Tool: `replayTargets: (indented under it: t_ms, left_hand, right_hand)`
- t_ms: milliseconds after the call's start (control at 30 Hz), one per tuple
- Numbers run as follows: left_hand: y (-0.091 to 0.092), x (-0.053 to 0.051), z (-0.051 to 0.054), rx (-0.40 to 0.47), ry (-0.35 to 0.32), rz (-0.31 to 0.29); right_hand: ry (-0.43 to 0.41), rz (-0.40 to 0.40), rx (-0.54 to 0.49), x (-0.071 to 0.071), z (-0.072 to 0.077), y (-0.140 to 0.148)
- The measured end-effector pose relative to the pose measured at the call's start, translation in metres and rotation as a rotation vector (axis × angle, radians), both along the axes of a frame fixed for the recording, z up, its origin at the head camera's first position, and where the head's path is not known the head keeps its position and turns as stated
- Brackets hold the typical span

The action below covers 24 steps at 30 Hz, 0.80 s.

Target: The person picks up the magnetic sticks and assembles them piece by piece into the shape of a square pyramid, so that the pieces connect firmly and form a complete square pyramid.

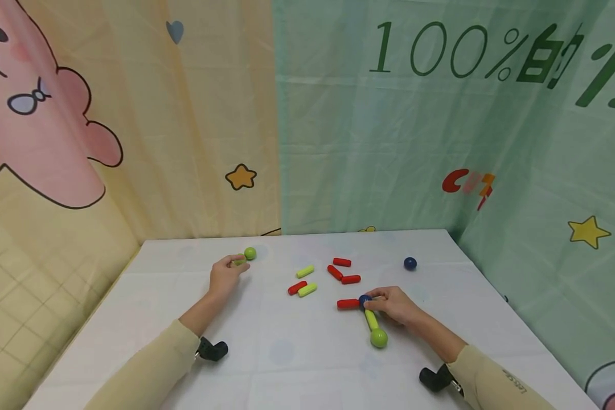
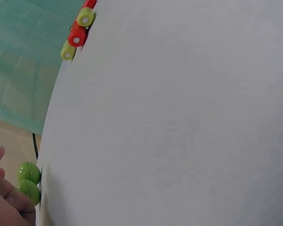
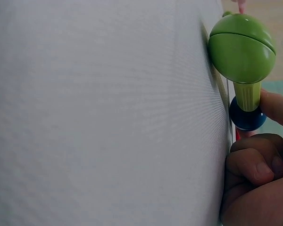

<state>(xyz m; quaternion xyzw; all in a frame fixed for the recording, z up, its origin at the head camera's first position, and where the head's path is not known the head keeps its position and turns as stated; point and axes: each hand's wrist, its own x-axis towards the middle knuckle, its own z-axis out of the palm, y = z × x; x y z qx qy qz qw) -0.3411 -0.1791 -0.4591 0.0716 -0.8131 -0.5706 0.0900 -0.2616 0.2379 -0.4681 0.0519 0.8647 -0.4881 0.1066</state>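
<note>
The right hand is pinching a navy ball, and a red rod meets it at 9 o'clock. A lime rod runs off toward 5 into a green end ball (shiny thing, seam around it). Left hand's got a glossy green ball, with a second green ball just beside it at 2 o'clock.

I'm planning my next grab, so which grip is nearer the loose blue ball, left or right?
Right. The right grip is on the near side of the loose blue ball, slightly left; the left grip is much farther left, by two green balls.
</note>
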Motion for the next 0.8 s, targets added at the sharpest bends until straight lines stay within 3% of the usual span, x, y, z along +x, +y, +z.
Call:
replayTargets:
  t_ms: [333,800]
  left_hand:
    - [-0.011,-0.019,-0.005,0.004,-0.059,0.079]
    - [-0.009,-0.027,-0.007,-0.031,-0.120,0.077]
  right_hand:
    - [-0.005,-0.010,0.018,0.001,0.002,-0.003]
    - [-0.001,-0.010,0.026,0.001,0.001,-0.001]
